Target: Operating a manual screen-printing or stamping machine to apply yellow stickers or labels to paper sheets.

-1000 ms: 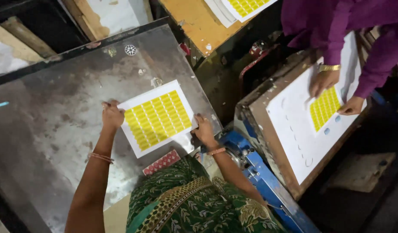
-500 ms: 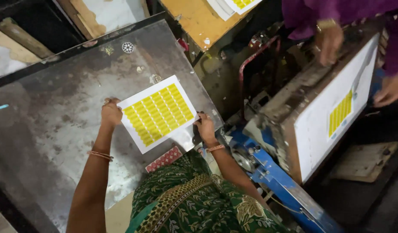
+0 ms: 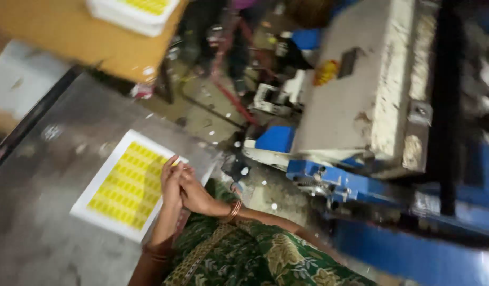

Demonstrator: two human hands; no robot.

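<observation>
Yellow rows of small rectangles are covering the white sheet (image 3: 129, 186) that is lying flat on the grey metal table (image 3: 37, 212), and both hands are meeting at its right edge. The left hand (image 3: 171, 182) is reaching up from a bent forearm, its fingers held straight and close together against the sheet's edge. The right hand (image 3: 194, 191) is coming in from the right, bangles at its wrist, its fingers curling over the left hand and touching it; whether either hand is actually pinching the paper is hard to tell through the blur. Up at the far corner, a stack of similar yellow-printed white sheets (image 3: 135, 13) is sitting on an orange-brown board (image 3: 69, 39). To the right, a blue-framed machine (image 3: 361, 175) is standing beside the table.
</observation>
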